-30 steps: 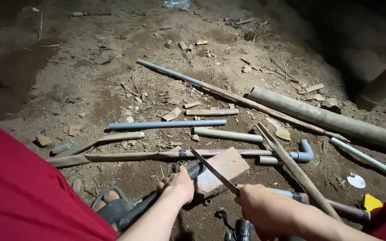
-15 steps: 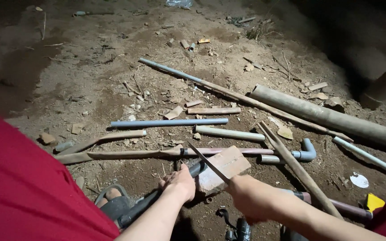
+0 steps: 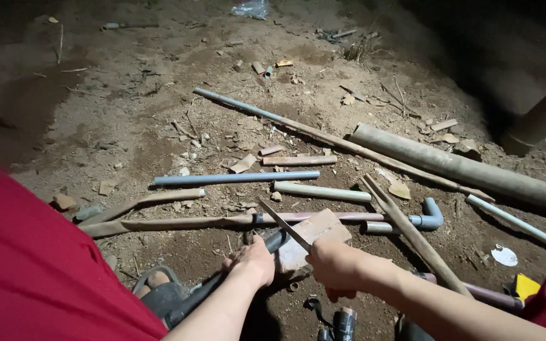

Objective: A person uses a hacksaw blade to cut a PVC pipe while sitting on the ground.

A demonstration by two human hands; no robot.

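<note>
My left hand point(image 3: 252, 262) grips a dark pipe point(image 3: 222, 284) that rests on a flat brick point(image 3: 314, 237) on the dirt floor. In my right hand point(image 3: 332, 265) is a thin saw blade point(image 3: 284, 226), laid slantwise across the pipe where it meets the brick. The two hands are close together at the bottom centre. My red-clothed knee point(image 3: 39, 271) fills the lower left. A sandalled foot point(image 3: 159, 293) lies under the pipe's near end.
Several grey pipe lengths lie on the ground: a blue-grey one point(image 3: 235, 179), a pale one point(image 3: 321, 191), a long thin one point(image 3: 323, 134) and a thick one point(image 3: 462, 167). A pipe elbow point(image 3: 430, 216), flattened hose point(image 3: 178, 222), scraps and a yellow object point(image 3: 526, 285) lie about.
My right hand with the blade has shifted left and nearer to my left hand, the blade sliding across the pipe. The left hand has stayed put.
</note>
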